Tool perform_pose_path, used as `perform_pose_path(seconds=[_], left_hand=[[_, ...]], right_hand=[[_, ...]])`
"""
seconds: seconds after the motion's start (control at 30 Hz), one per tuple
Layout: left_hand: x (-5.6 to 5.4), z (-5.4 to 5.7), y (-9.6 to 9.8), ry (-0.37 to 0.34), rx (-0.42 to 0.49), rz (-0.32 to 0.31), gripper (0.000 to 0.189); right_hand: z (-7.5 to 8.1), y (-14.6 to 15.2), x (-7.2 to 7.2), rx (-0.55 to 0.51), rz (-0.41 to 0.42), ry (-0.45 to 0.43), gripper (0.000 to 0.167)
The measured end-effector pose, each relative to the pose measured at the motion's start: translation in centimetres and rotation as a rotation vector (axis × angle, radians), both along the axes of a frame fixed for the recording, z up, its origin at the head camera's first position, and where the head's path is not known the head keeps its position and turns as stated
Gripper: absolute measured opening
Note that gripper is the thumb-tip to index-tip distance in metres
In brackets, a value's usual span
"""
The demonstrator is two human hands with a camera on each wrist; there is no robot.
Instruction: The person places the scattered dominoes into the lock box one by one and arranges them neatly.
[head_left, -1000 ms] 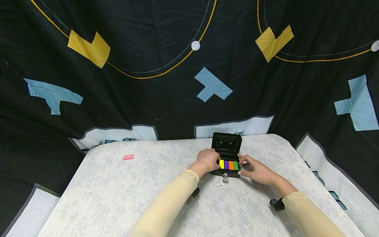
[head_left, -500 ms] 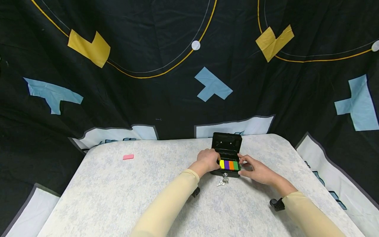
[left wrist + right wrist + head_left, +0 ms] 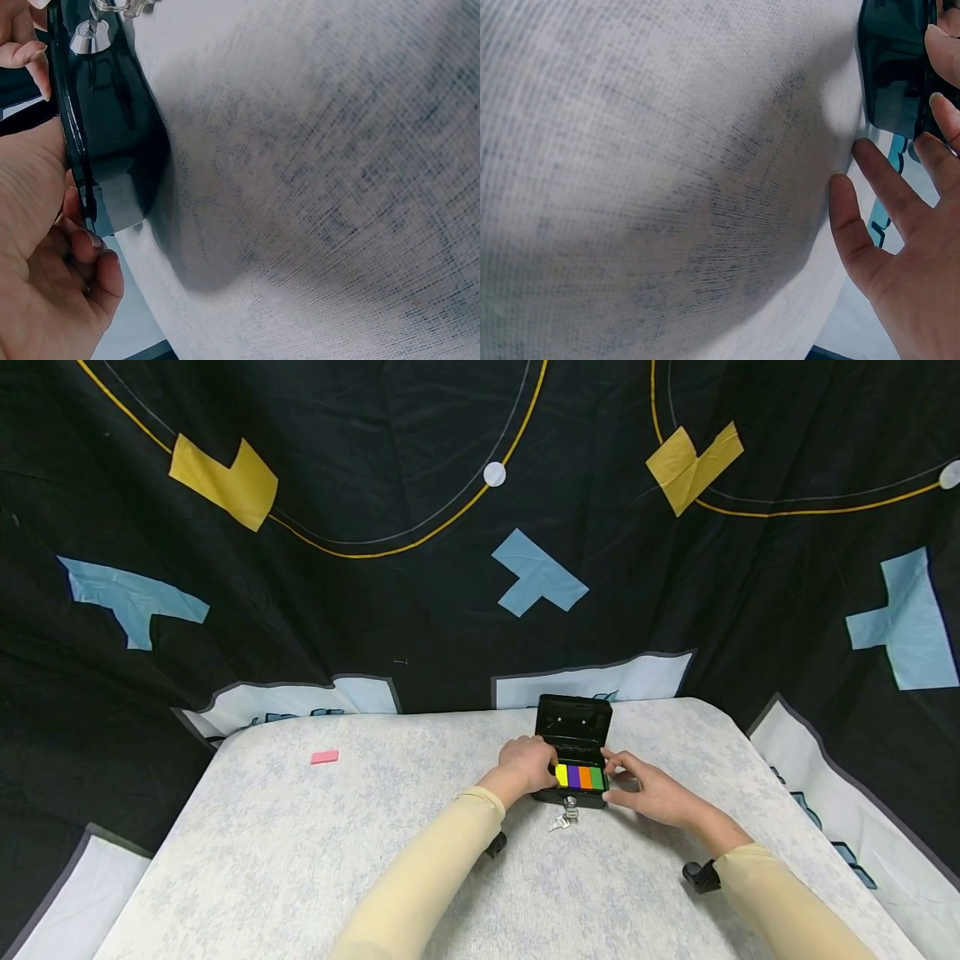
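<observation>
A small black cash box [image 3: 574, 718] stands with its lid raised near the back of the table. Its inside shows yellow, purple, orange [image 3: 586, 777] and green blocks in a row. My left hand [image 3: 528, 765] grips the box's left end; in the left wrist view its fingers [image 3: 107, 274] curl at the rim, and what they do inside is partly hidden. My right hand [image 3: 651, 791] touches the right end with thumb and forefinger set apart, its outer fingers [image 3: 849, 217] spread loosely. Keys [image 3: 561, 822] hang from the lock [image 3: 571, 804] at the front.
A pink block [image 3: 325, 757] lies on the pale patterned tablecloth [image 3: 300, 860] at the back left. Behind the table hangs a dark curtain [image 3: 420, 618] with coloured shapes. A black wrist camera [image 3: 702, 877] sits at the right wrist.
</observation>
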State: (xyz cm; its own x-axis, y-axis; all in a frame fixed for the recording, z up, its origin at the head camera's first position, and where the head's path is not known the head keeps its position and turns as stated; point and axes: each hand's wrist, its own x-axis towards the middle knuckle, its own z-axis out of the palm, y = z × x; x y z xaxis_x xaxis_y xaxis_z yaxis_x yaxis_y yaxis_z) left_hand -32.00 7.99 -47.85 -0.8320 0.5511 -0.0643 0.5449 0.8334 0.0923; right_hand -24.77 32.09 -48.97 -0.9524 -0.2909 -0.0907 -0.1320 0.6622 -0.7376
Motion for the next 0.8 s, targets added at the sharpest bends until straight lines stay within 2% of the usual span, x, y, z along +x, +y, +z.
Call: perform_pose_path(seconds=[0.8], left_hand=[[0.27, 0.18, 0.0, -0.005, 0.001, 0.005, 0.04]], right_hand=[[-0.13, -0.02, 0.02, -0.001, 0.007, 0.006, 0.032]])
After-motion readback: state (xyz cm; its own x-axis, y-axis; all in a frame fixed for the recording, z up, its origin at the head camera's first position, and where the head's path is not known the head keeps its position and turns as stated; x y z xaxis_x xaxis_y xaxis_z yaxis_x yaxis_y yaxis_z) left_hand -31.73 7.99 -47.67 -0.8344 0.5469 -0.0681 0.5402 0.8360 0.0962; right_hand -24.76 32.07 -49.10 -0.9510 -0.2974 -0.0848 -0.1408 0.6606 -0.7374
